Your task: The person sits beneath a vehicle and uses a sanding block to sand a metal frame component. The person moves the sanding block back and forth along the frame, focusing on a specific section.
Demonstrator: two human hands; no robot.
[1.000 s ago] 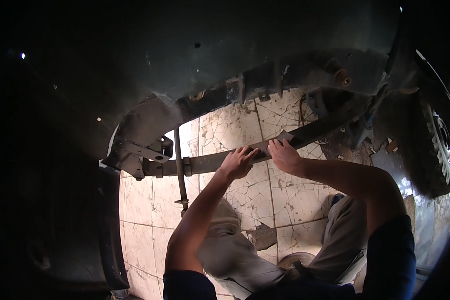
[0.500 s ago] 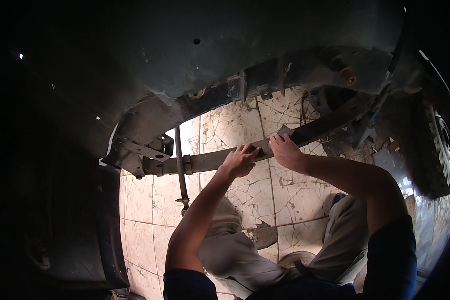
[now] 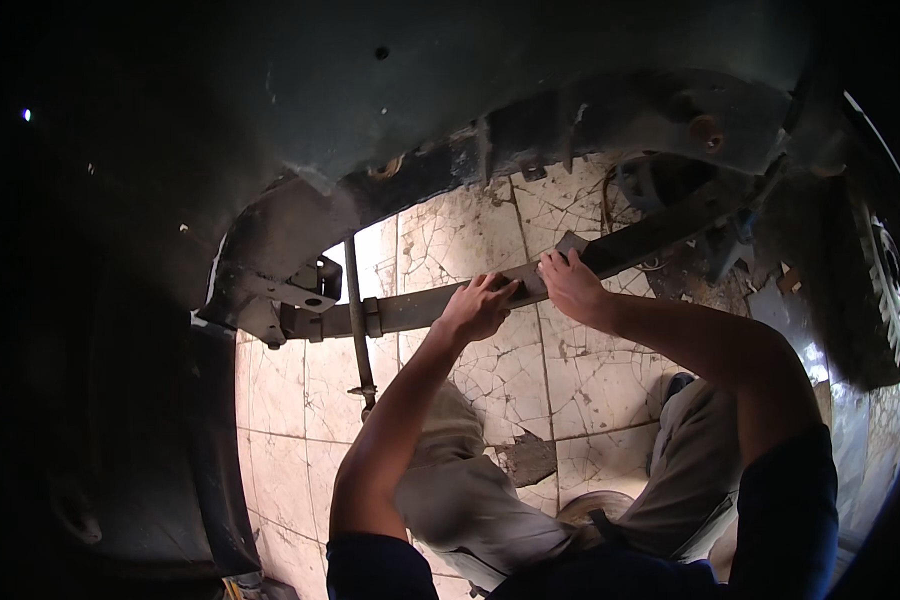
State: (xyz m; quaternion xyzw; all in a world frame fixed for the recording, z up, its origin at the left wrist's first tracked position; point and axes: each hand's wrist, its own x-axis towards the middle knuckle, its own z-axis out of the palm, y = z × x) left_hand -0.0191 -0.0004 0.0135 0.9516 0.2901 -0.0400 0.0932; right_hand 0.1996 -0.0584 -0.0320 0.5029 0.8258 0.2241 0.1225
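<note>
Both mid-frame, the left hand (image 3: 477, 308) curls over a dark bar (image 3: 415, 309), the right hand (image 3: 574, 288) touches a grey flap (image 3: 572, 241) (whether either grips, I cannot tell); work seems underway, remainder unclear.

One bar (image 3: 410, 311), one rod (image 3: 361, 350), apparently one tyre (image 3: 884, 305)

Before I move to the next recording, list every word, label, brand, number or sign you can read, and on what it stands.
None can be read: no lettering shows on the leaf spring, the gray piece at the right hand, or the cracked floor tiles.
The dark body panel is too shadowed to rule out faint markings.
</note>
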